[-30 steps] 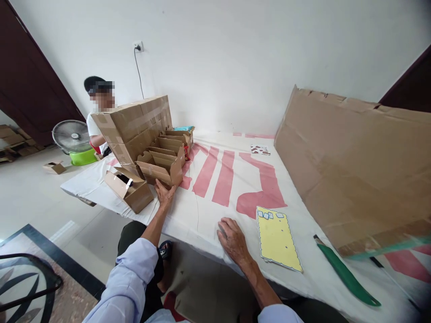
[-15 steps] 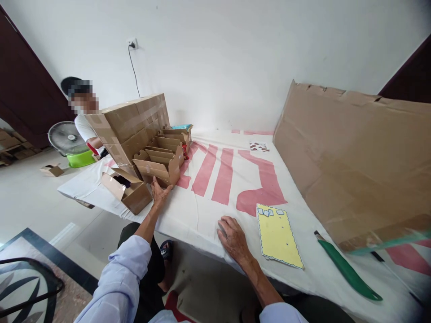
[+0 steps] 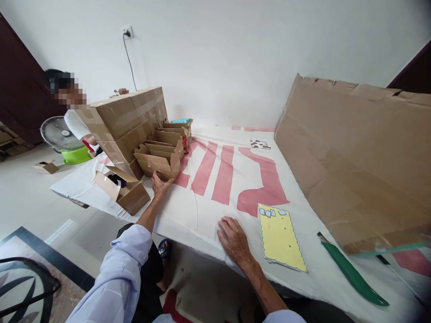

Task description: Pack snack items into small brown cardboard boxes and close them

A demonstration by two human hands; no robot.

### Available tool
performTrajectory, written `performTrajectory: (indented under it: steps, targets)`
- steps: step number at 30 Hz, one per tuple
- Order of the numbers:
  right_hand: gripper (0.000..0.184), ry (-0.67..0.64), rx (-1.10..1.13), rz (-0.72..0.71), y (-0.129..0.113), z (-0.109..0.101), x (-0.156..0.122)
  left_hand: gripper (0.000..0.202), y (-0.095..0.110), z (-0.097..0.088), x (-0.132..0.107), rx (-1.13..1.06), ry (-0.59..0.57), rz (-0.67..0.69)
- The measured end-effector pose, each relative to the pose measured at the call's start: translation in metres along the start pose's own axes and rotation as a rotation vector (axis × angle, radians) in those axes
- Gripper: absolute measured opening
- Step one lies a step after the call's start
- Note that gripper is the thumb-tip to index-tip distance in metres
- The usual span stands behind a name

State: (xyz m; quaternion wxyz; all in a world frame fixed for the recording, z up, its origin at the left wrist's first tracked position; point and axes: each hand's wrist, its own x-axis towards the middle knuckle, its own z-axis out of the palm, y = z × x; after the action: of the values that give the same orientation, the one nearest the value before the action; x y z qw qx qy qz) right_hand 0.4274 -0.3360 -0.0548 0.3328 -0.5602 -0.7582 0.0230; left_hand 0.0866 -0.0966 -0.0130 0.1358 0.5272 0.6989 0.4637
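Note:
My left hand (image 3: pixel 160 184), fingers spread and thumb out to the right, rests against the near bottom end of an open cardboard box (image 3: pixel 161 165). Upright flaps or smaller open cartons stand in a row in and behind that box. Just left of my wrist lies a small brown carton (image 3: pixel 133 197) with its lid raised and something dark inside. My right hand (image 3: pixel 234 237) lies palm down on the tablecloth (image 3: pixel 202 224), fingers loosely bent and holding nothing. Right of it is a yellow card (image 3: pixel 283 237) with a scalloped edge, not touched.
Stacked taped cartons (image 3: pixel 124 121) stand behind the open box, a person (image 3: pixel 76 119) beyond them. A large cardboard sheet (image 3: pixel 357 166) leans at right, near a green-handled cutter (image 3: pixel 353 271). A patterned card (image 3: pixel 260 144) lies far back. A fan (image 3: pixel 60 133) stands on the floor.
The person behind the cartons has leaned left, and a hand now shows over the top of the stack. My view has shifted slightly; both my hands stay nearly where they were.

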Motion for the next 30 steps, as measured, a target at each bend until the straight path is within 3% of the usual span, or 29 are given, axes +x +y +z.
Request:
performTrajectory:
  steps: [15, 24, 30]
  targets:
    - [0.023, 0.053, -0.013, -0.064, 0.002, -0.004, 0.000, 0.105, 0.024, 0.039, 0.039, 0.012, 0.010, -0.034]
    - [0.023, 0.051, 0.009, -0.054, 0.002, -0.006, -0.001, 0.105, 0.037, 0.061, 0.069, 0.018, -0.068, -0.061]
    - [0.022, 0.051, -0.011, -0.059, 0.001, -0.005, -0.001, 0.108, 0.039, 0.064, 0.084, 0.023, -0.151, -0.048]
